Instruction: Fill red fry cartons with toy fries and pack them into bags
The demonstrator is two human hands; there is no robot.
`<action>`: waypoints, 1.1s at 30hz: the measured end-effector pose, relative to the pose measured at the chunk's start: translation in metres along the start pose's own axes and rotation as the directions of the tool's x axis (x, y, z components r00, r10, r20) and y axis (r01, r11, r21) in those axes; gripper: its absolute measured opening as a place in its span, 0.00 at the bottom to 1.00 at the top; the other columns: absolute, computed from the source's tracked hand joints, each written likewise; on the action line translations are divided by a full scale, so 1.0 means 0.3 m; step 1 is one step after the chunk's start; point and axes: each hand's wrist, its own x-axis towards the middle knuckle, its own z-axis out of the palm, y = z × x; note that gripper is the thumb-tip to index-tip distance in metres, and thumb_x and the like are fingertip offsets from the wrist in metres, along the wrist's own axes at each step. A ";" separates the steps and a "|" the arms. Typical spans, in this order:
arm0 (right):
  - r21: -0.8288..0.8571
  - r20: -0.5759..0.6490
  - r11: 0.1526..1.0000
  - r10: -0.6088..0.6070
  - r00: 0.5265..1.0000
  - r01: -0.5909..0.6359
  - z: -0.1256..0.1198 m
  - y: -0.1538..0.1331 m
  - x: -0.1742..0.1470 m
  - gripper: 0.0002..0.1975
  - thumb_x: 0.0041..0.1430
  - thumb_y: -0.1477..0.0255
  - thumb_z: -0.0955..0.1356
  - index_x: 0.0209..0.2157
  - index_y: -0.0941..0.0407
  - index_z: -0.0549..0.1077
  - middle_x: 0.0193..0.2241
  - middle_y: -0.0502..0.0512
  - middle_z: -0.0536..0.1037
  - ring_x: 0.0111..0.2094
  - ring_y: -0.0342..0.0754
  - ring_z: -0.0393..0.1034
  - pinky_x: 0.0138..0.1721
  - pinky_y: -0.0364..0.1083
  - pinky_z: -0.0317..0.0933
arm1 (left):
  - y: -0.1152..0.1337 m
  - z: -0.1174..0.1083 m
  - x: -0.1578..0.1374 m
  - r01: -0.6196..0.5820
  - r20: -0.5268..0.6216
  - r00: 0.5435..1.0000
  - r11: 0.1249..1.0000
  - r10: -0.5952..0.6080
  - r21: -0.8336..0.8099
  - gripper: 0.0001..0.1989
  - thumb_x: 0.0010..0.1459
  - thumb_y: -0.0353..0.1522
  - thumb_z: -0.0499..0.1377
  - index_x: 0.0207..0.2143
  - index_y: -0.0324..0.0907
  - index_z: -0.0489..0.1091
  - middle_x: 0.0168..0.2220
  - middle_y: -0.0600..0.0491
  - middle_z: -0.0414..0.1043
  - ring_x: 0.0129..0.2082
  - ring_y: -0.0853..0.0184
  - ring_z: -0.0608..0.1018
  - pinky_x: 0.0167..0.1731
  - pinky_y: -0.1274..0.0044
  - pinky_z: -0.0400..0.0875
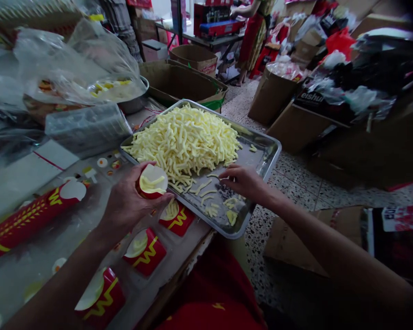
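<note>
My left hand is closed around a small red fry carton, its white opening facing me with a few pale strips inside. Over the metal tray, the fingertips of my right hand pinch at a pale yellow fry-shaped strip. A large heap of such fries fills the tray's far left part. Loose strips and a flat yellow piece lie near its front corner. Three red cartons with a yellow zigzag, such as the nearest carton, rest along the table edge below my left hand.
A long stack of nested red cartons lies at left on the table. Behind it are a clear plastic tray and plastic bags. Cardboard boxes stand beyond the tray and on the right. Another person stands at the back.
</note>
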 end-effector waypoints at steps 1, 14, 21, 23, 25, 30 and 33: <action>-0.058 0.045 0.998 -0.023 0.999 0.025 0.006 -0.021 0.005 0.10 0.60 0.73 0.68 0.41 0.56 0.82 0.41 0.57 0.81 0.36 0.45 0.73 0.38 0.44 0.63 | -0.011 -0.012 -0.002 0.017 -0.019 1.000 1.000 -0.016 0.019 0.42 0.42 0.50 0.72 0.59 0.47 0.67 0.55 0.51 0.74 0.51 0.57 0.78 0.53 0.69 0.72; -0.325 0.007 0.921 0.228 0.974 -0.213 0.048 -0.071 0.057 0.07 0.52 0.75 0.69 0.32 0.57 0.80 0.30 0.56 0.80 0.31 0.47 0.70 0.33 0.45 0.56 | -0.072 -0.035 -0.044 0.054 -0.037 0.998 0.998 -0.053 0.034 0.40 0.42 0.47 0.73 0.57 0.46 0.68 0.52 0.50 0.76 0.47 0.55 0.78 0.51 0.66 0.73; -0.257 0.341 0.943 -0.115 0.933 0.210 0.033 -0.174 0.052 0.25 0.54 0.76 0.71 0.55 0.53 0.75 0.44 0.58 0.76 0.39 0.48 0.69 0.39 0.46 0.60 | -0.057 -0.018 -0.058 -0.038 0.023 0.999 0.998 0.037 0.049 0.39 0.45 0.46 0.71 0.59 0.46 0.66 0.56 0.50 0.74 0.53 0.54 0.77 0.57 0.64 0.69; -0.322 0.407 0.896 -0.162 0.899 0.307 0.040 -0.189 0.065 0.26 0.53 0.73 0.73 0.55 0.53 0.75 0.50 0.61 0.73 0.43 0.51 0.68 0.41 0.47 0.60 | -0.035 -0.013 -0.058 -0.038 0.053 0.998 0.998 0.036 0.043 0.40 0.45 0.46 0.72 0.59 0.46 0.67 0.56 0.49 0.74 0.54 0.53 0.77 0.57 0.63 0.69; -0.329 0.460 0.871 -0.189 0.867 0.364 0.058 -0.192 0.075 0.19 0.56 0.75 0.71 0.50 0.55 0.77 0.49 0.61 0.74 0.44 0.51 0.69 0.42 0.47 0.60 | -0.010 0.000 -0.056 -0.049 0.090 0.995 0.997 0.044 0.051 0.40 0.44 0.45 0.72 0.59 0.46 0.67 0.57 0.48 0.73 0.55 0.53 0.76 0.58 0.62 0.69; -0.376 0.407 0.903 -0.039 0.912 0.207 0.125 -0.151 0.067 0.11 0.58 0.80 0.65 0.36 0.60 0.80 0.37 0.62 0.79 0.38 0.48 0.72 0.41 0.45 0.60 | 0.044 0.060 -0.048 -0.070 0.189 0.981 0.993 0.051 0.093 0.40 0.43 0.41 0.72 0.59 0.44 0.67 0.57 0.46 0.73 0.55 0.51 0.75 0.57 0.62 0.70; -0.283 0.223 0.959 0.074 0.972 -0.008 0.147 -0.108 0.054 0.10 0.52 0.77 0.69 0.36 0.60 0.81 0.34 0.59 0.80 0.35 0.48 0.72 0.38 0.45 0.60 | 0.062 0.082 -0.058 -0.034 0.226 0.974 0.991 0.003 0.132 0.41 0.42 0.40 0.73 0.59 0.44 0.67 0.57 0.46 0.73 0.56 0.51 0.75 0.56 0.63 0.70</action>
